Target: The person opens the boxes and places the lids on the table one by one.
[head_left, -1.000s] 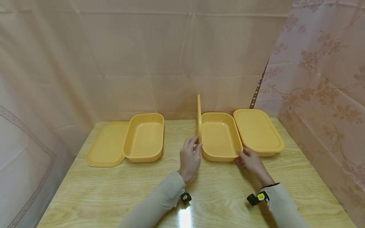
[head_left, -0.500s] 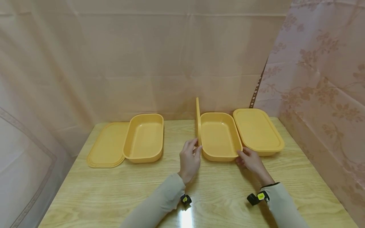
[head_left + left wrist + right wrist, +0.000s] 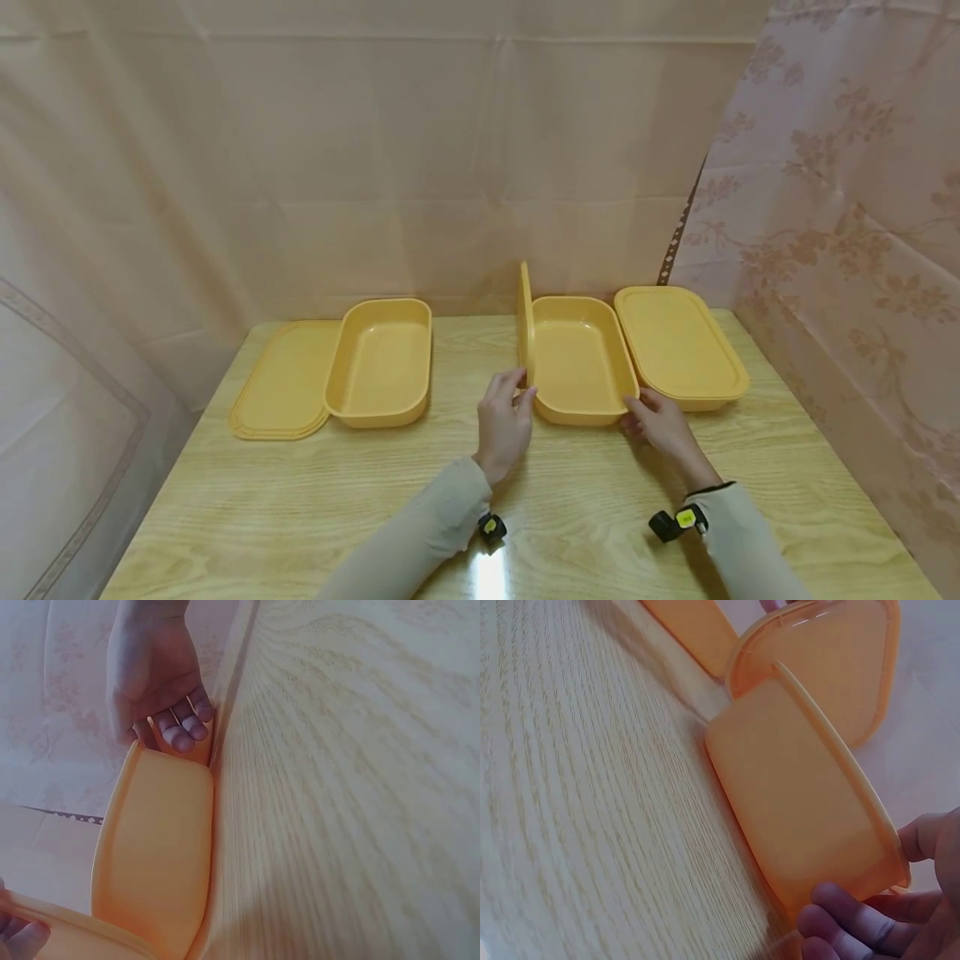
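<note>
smooth plastic boxes (image 3: 583, 358), glossy wood-grain table (image 3: 285, 500)

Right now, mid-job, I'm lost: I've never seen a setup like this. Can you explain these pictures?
There's no machine here, just one person's bare hands. The head picture looks forward and down; each wrist picture looks at its own hand's work close up.

On the wooden table stand three yellow containers. The left container is open, with a flat lid beside it. The middle container is open too. The right container wears its lid.

The left hand pinches the near end of an upright lid by the middle container's left side. The right hand holds that container's near right corner.
</note>
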Motion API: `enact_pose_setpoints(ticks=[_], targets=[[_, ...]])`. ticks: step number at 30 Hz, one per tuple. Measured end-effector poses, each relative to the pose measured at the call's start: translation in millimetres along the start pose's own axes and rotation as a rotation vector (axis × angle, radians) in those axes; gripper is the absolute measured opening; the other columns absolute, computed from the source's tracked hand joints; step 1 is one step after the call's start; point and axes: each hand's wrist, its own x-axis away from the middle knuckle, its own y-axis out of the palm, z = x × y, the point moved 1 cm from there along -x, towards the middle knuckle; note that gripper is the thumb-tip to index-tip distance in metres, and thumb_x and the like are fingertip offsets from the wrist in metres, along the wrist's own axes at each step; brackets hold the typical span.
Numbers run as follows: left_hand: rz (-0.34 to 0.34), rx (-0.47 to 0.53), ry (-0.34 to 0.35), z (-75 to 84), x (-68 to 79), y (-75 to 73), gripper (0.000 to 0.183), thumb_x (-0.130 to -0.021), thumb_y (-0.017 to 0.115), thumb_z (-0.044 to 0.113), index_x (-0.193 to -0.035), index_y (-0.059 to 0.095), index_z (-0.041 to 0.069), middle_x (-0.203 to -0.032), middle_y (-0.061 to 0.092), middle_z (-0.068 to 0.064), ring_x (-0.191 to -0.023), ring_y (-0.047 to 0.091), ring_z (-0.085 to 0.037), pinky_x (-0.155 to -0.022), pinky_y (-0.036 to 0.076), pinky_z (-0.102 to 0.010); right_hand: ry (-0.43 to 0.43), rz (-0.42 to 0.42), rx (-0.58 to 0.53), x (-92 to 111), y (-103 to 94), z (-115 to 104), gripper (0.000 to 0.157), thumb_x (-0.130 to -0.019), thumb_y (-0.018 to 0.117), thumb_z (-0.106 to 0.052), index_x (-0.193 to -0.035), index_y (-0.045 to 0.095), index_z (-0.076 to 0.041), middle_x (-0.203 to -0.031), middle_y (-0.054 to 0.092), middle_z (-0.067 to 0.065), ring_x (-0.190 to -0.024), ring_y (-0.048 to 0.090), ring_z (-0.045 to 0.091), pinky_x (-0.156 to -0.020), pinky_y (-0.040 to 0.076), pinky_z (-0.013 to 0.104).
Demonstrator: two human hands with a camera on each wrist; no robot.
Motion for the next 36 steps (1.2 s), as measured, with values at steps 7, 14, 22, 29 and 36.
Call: enact_pose_setpoints(ticks=[7, 14, 22, 29, 36], targets=[[-0.030, 0.011, -0.041, 0.1, 1.0, 3.2, 0.027, -0.090, 0.063, -0.003, -0.116, 0.063, -0.008, -0.105, 0.063, -0.018, -0.096, 0.066, -0.027, -0.080, 0.058, -0.023, 0.008, -0.007, 0.010, 0.6, -0.5, 0.2, 0.043, -0.103, 0.047, -0.026, -0.131, 0.049, 0.007, -0.074, 0.066, 0.000, -0.066, 0.061, 0.011, -0.058, 0.053, 0.026], [-0.073, 0.001, -0.058, -1.1, 2.9, 3.2, 0.027, -0.090, 0.064, -0.002, -0.116, 0.062, -0.009, -0.105, 0.064, -0.018, -0.098, 0.067, -0.026, -0.081, 0.056, -0.018, 0.016, -0.013, 0.005, 0.7, 0.1, -0.4, 0.043, -0.103, 0.047, -0.026, -0.131, 0.048, 0.006, -0.073, 0.066, 0.000, -0.065, 0.061, 0.011, -0.058, 0.053, 0.027], [-0.079, -0.001, -0.043, -0.5, 3.2, 1.0, 0.025, -0.086, 0.066, -0.005, -0.110, 0.062, -0.011, -0.098, 0.067, -0.019, -0.092, 0.069, -0.027, -0.076, 0.057, -0.017, 0.011, -0.020, -0.016, 0.7, 0.5, -1.3, 0.043, -0.103, 0.046, -0.022, -0.133, 0.046, 0.008, -0.074, 0.065, 0.001, -0.066, 0.061, 0.011, -0.060, 0.054, 0.026], [-0.072, 0.004, -0.057, -0.2, 4.8, 0.4, 0.024, -0.083, 0.066, -0.007, -0.107, 0.062, -0.010, -0.095, 0.067, -0.019, -0.088, 0.069, -0.027, -0.074, 0.057, -0.017, 0.015, -0.025, -0.041, 0.5, 0.5, -0.5, 0.042, -0.103, 0.046, -0.021, -0.133, 0.046, 0.009, -0.073, 0.065, 0.000, -0.065, 0.062, 0.010, -0.061, 0.055, 0.026], [-0.093, 0.001, -0.110, 2.0, 0.9, -1.5, 0.024, -0.080, 0.066, -0.006, -0.104, 0.061, -0.007, -0.092, 0.067, -0.017, -0.084, 0.069, -0.025, -0.070, 0.058, -0.018, 0.025, -0.030, -0.043, 0.5, -0.4, -2.4, 0.042, -0.103, 0.045, -0.022, -0.133, 0.045, 0.008, -0.072, 0.065, -0.001, -0.064, 0.061, 0.009, -0.059, 0.054, 0.026]])
